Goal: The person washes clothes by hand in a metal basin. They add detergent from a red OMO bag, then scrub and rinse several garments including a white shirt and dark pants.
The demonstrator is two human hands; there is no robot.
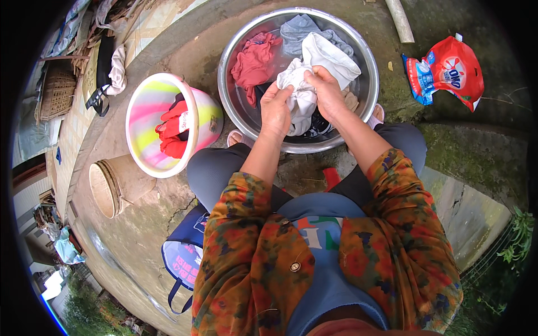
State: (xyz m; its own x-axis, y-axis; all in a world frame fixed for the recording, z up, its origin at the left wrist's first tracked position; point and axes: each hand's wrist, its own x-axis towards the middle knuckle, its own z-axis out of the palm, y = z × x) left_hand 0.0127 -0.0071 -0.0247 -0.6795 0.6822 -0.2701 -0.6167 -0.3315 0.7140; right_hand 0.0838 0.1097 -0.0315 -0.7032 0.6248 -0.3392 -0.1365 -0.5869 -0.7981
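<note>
Both my left hand (275, 110) and my right hand (327, 91) grip a bunched white cloth garment (297, 80) between thumbs and fingers. It hangs over a large round metal basin (223, 94) in front of my knees. Inside the basin, a red garment (255, 63) lies to the left and a grey one (299, 34) at the far side. Another white garment (330, 59) rests just beyond my right hand. Dark cloth (320, 124) shows below my hands, partly covered by the white piece. A beige cloth (349, 101) lies near the right wall.
Left of the basin stands a striped plastic bucket (141, 113) with red clothing (174, 130) inside. A beige pail (130, 180) lies nearby, beside a blue bag (185, 243). To the right, a red OMO detergent bag (458, 71) lies on the concrete, near a pale pipe (400, 21).
</note>
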